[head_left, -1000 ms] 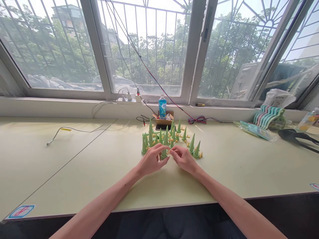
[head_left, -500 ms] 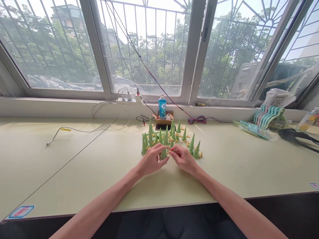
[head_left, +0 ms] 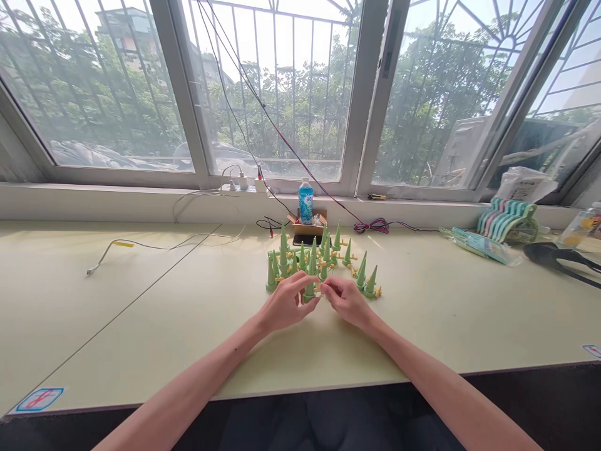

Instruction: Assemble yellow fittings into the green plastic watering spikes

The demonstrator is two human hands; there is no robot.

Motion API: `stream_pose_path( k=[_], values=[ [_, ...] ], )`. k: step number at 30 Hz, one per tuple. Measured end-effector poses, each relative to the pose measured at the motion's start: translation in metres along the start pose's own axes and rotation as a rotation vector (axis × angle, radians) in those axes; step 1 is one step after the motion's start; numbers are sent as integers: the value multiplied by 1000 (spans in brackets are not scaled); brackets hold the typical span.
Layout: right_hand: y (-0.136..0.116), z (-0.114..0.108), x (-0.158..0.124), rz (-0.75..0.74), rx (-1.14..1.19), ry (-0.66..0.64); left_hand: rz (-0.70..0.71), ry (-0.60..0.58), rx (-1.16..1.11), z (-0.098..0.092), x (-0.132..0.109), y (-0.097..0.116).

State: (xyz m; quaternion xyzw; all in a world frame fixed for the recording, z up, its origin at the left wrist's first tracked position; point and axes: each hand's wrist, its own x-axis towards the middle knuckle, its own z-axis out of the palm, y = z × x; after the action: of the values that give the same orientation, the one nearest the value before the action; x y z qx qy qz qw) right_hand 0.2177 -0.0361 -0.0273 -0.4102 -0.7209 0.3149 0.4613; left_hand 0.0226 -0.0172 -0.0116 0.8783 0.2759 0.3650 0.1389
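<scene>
My left hand (head_left: 287,300) is curled around the base of a green plastic watering spike (head_left: 310,292), which stands point up on the table. On the spike's right side my right hand (head_left: 346,302) pinches a small yellow valve (head_left: 318,289); the fingertips partly cover it. Just beyond my hands stands a cluster of similar green spikes (head_left: 283,247), several with yellow valves at their bases. Two more spikes (head_left: 360,272) stand to the right of my right hand.
Behind the spikes are a dark phone (head_left: 305,240), an open cardboard box (head_left: 307,229) and a blue bottle (head_left: 305,202). A white cable (head_left: 154,248) lies at left. Bundled wire (head_left: 373,226), hangers (head_left: 504,220) and black-handled object (head_left: 558,257) lie toward the right. The table's front edge (head_left: 310,393) is near me.
Both hands keep their hold on the spike and its valve. The spike and my right fingertips have shifted very slightly; everything else stays put.
</scene>
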Motion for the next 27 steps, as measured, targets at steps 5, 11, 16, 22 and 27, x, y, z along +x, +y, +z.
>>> stream_pose_path(
  k=[5, 11, 16, 22, 27],
  values=[
    [-2, 0, 0, -41, -31, 19, -12, 19, -34, 0, 2, 2],
    [-2, 0, -1, -45, 20, 0, -44, 58, -101, -1, 3, 6],
    [-1, 1, -3, -51, 47, -26, -42, 69, -110, 0, 2, 5],
    [-3, -1, -1, -93, -62, 20, -21, 47, -60, 1, 2, 3],
    [-3, -1, -1, -79, -56, 16, 15, 38, -19, 1, 1, 2]
  ],
)
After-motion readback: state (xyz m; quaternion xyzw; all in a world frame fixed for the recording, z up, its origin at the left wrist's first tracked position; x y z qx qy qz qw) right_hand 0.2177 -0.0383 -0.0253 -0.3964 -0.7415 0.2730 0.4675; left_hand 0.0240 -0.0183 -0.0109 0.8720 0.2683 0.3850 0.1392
